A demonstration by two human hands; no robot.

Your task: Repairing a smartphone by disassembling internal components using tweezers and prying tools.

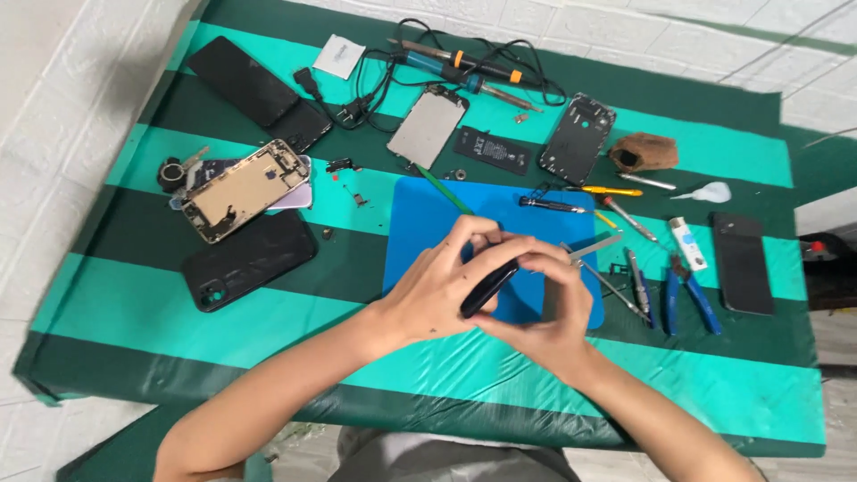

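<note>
A dark phone point(488, 286) is pinched edge-on between the fingers of both hands above the blue work mat point(420, 223). The fingers of the left hand point(437, 290) are curled over the phone's upper end, with the thumb pressed against its near side. The fingers of the right hand point(553, 303) are bent and pressed together around the phone's other side, the fingertips of both hands meeting above it. The phone is held tilted, off the mat, near the mat's front edge.

The one mat lies on a table covered by a green striped cloth point(134, 295). To the left, one black phone case point(248, 260) lies flat, and just behind it one opened phone body point(245, 187) with its gold-coloured frame up. Further back on that side one dark phone point(254, 89) lies face down. Behind the mat are seen one silver screen plate point(427, 128), one black battery point(492, 151) and one dark rear housing point(578, 137). One soldering iron point(455, 70) with its black cord lies at the far edge. To the right, one pair of blue-handled pliers point(689, 299) lies beside one black phone point(742, 262), and one brown pouch point(644, 152) sits behind them. Several slim screwdrivers and tweezers lie between mat and pliers; their exact count cannot be told.
</note>
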